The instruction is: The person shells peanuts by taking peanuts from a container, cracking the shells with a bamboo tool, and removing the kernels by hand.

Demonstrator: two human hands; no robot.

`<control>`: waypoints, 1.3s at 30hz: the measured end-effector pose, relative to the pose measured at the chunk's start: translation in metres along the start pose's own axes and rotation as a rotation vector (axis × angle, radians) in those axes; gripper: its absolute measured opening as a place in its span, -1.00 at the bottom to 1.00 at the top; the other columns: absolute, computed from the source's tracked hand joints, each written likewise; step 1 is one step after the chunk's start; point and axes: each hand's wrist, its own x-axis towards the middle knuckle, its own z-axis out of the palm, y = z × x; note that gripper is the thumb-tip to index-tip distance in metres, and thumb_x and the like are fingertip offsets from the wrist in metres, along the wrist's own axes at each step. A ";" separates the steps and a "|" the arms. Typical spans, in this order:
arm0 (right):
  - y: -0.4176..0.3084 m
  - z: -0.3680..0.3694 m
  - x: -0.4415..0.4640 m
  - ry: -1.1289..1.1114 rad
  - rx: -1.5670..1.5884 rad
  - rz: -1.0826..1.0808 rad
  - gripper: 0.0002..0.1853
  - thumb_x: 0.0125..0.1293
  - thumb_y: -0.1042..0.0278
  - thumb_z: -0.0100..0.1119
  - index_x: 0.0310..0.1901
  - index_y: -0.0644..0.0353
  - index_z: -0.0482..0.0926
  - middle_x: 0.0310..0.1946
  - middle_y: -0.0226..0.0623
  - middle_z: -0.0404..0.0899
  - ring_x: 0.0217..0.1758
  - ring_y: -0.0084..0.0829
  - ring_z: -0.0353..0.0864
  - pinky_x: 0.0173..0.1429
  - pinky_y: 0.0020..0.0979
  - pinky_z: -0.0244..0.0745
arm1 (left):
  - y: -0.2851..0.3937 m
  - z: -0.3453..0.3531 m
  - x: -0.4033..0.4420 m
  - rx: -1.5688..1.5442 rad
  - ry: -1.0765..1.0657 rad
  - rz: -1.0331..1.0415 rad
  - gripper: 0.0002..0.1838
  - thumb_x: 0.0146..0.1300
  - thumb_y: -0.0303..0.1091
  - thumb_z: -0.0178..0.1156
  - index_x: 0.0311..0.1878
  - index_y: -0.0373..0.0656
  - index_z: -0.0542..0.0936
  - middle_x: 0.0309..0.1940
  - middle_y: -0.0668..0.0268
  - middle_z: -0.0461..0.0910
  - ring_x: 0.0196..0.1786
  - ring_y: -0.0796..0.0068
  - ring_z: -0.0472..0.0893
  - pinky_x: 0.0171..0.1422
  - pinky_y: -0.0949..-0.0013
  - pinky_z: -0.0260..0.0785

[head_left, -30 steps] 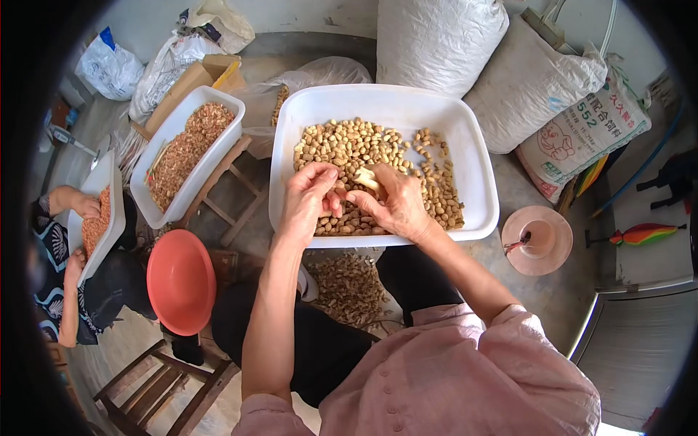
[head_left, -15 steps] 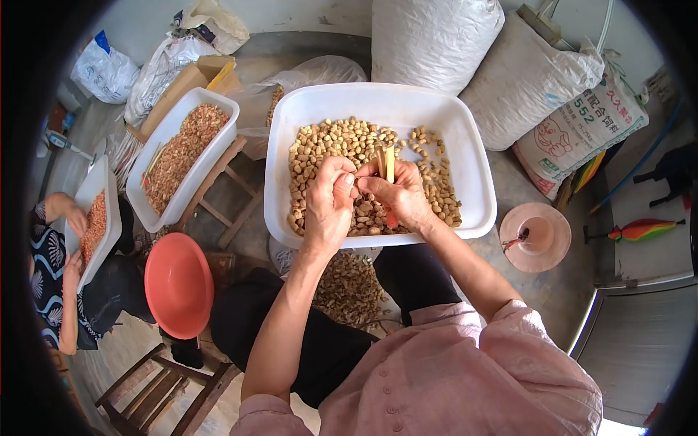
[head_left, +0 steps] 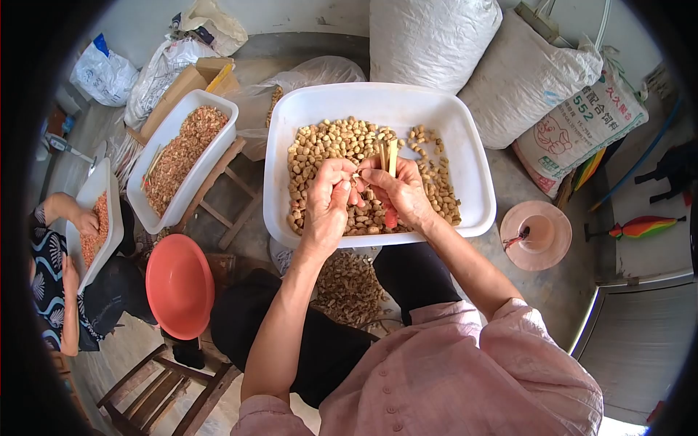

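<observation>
My left hand (head_left: 329,198) is closed over the white tub, its thumb and fingertips pinching a small pale peanut (head_left: 356,176) that is partly hidden by the fingers. Touching it from the other side, my right hand (head_left: 401,190) has its thumb and forefinger bent inward. That hand also grips a split bamboo peeling clip (head_left: 392,156), whose two pale strips stick up above the knuckles. A red piece (head_left: 391,217) shows beneath the palm. Below both hands, unshelled peanuts (head_left: 338,136) fill much of the white tub (head_left: 476,196), with darker shelled kernels near the front.
Broken shells (head_left: 349,287) lie on the floor between my legs. At left are a red basin (head_left: 179,287), a tub of reddish kernels (head_left: 182,156) and a co-worker's hand (head_left: 86,220) in another tub. White sacks (head_left: 436,43) stand behind; a pink hat-shaped dish (head_left: 536,236) sits right.
My fingertips have parted slightly, showing the pale peanut between them. The bamboo strips have shifted a little. The co-worker's upper hand has moved down into the kernels.
</observation>
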 end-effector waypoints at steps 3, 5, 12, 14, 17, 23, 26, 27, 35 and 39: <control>0.001 -0.001 0.000 -0.005 0.025 0.003 -0.91 0.30 0.47 0.07 -0.22 0.26 0.55 -0.53 -0.45 0.57 -0.67 -0.76 0.29 -0.61 -0.66 0.16 | 0.002 0.001 -0.001 0.052 0.002 -0.003 -0.77 0.34 -0.65 -0.17 0.00 -0.22 0.38 -0.37 0.31 0.45 -0.41 0.62 0.40 -0.27 0.49 0.39; 0.001 -0.001 0.000 0.007 0.004 0.003 -0.91 0.30 0.47 0.07 -0.23 0.26 0.54 -0.53 -0.46 0.57 -0.64 -0.75 0.31 -0.58 -0.65 0.19 | 0.001 0.001 -0.001 0.132 -0.001 0.027 -0.73 0.32 -0.68 -0.16 0.02 -0.20 0.38 -0.36 0.30 0.45 -0.41 0.60 0.41 -0.27 0.48 0.40; 0.006 0.001 0.000 0.031 -0.212 -0.160 -0.88 0.28 0.47 0.10 -0.19 0.30 0.54 -0.48 -0.45 0.54 -0.46 -0.70 0.38 -0.39 -0.60 0.32 | 0.012 -0.003 -0.003 0.418 -0.039 0.065 -0.60 0.26 -0.74 -0.11 0.13 -0.17 0.39 -0.19 0.23 0.54 -0.30 0.51 0.52 -0.17 0.44 0.44; 0.006 0.001 0.000 0.037 -0.256 -0.171 -0.87 0.28 0.47 0.11 -0.17 0.30 0.55 -0.47 -0.44 0.55 -0.44 -0.69 0.40 -0.36 -0.59 0.35 | 0.012 -0.004 -0.003 0.413 -0.041 0.048 -0.57 0.25 -0.74 -0.08 0.16 -0.17 0.38 -0.15 0.23 0.56 -0.25 0.50 0.55 -0.10 0.43 0.44; 0.005 0.002 0.000 0.042 -0.309 -0.185 -0.86 0.27 0.48 0.11 -0.16 0.31 0.55 -0.46 -0.44 0.55 -0.40 -0.67 0.43 -0.32 -0.57 0.39 | 0.013 -0.004 -0.002 0.408 -0.050 0.066 -0.54 0.23 -0.75 -0.04 0.18 -0.17 0.38 -0.14 0.20 0.57 -0.20 0.45 0.58 -0.05 0.40 0.45; 0.000 0.005 -0.002 0.046 -0.291 -0.174 -0.88 0.28 0.51 0.13 -0.17 0.30 0.57 -0.45 -0.44 0.56 -0.37 -0.67 0.47 -0.27 -0.56 0.44 | 0.019 -0.006 -0.001 0.555 -0.081 0.125 -0.52 0.19 -0.74 0.01 0.18 -0.17 0.39 -0.14 0.18 0.56 -0.19 0.47 0.57 -0.04 0.42 0.45; -0.001 0.005 -0.003 0.036 -0.264 -0.164 -0.88 0.28 0.52 0.14 -0.17 0.31 0.57 -0.42 -0.43 0.57 -0.35 -0.66 0.48 -0.24 -0.56 0.46 | 0.021 -0.007 -0.001 0.508 -0.081 0.057 -0.56 0.20 -0.70 0.05 0.16 -0.20 0.39 -0.15 0.21 0.56 -0.22 0.50 0.55 -0.08 0.41 0.45; -0.002 0.006 -0.004 0.033 -0.261 -0.161 -0.88 0.28 0.52 0.15 -0.17 0.31 0.58 -0.42 -0.43 0.58 -0.35 -0.66 0.49 -0.24 -0.56 0.46 | 0.017 -0.008 -0.001 0.459 -0.061 0.056 -0.60 0.22 -0.66 0.06 0.14 -0.21 0.40 -0.16 0.22 0.55 -0.24 0.52 0.54 -0.10 0.42 0.44; 0.007 0.005 0.000 0.027 -0.251 -0.252 -0.87 0.28 0.42 0.19 -0.19 0.27 0.60 -0.59 -0.49 0.52 -0.76 -0.79 0.25 -0.77 -0.65 0.11 | 0.016 -0.013 0.001 0.178 -0.040 -0.213 -0.81 0.35 -0.30 0.07 -0.24 -0.26 0.47 -0.51 0.32 0.49 -0.49 0.56 0.43 -0.38 0.45 0.30; 0.002 0.004 -0.002 0.007 -0.279 -0.165 -0.89 0.25 0.52 0.18 -0.21 0.32 0.58 -0.46 -0.41 0.59 -0.41 -0.66 0.48 -0.31 -0.54 0.42 | 0.009 -0.008 0.001 0.356 0.028 -0.133 -0.84 0.34 -0.38 0.04 -0.32 -0.27 0.45 -0.60 0.29 0.42 -0.56 0.51 0.40 -0.43 0.39 0.28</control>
